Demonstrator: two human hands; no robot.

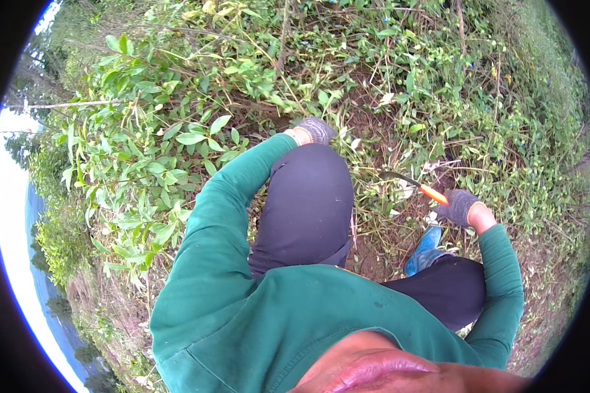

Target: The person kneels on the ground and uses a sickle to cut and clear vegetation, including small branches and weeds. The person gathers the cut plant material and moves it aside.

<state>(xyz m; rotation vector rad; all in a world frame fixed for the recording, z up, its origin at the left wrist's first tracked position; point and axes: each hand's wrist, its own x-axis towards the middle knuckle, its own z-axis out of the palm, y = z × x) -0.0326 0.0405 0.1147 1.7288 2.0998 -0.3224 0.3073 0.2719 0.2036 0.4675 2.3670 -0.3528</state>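
Note:
My right hand (457, 207), in a dark grey glove, is closed around the orange handle of a sickle (432, 194). Its thin, dark, curved blade points left over cut stems and bare soil. Beyond my raised knee, my left hand (317, 130) wears a grey knit glove and reaches low into the weeds (288, 105). Its fingers look curled, but leaves and the hand's own back hide what they hold, if anything. The two hands are well apart.
A leafy green shrub (157, 144) crowds the left side. Dense low weeds (498, 124) with small blue flowers cover the right. My blue boot (425, 251) stands on brown soil (373, 259) strewn with cut stems. A thin dry stalk (284, 39) rises ahead.

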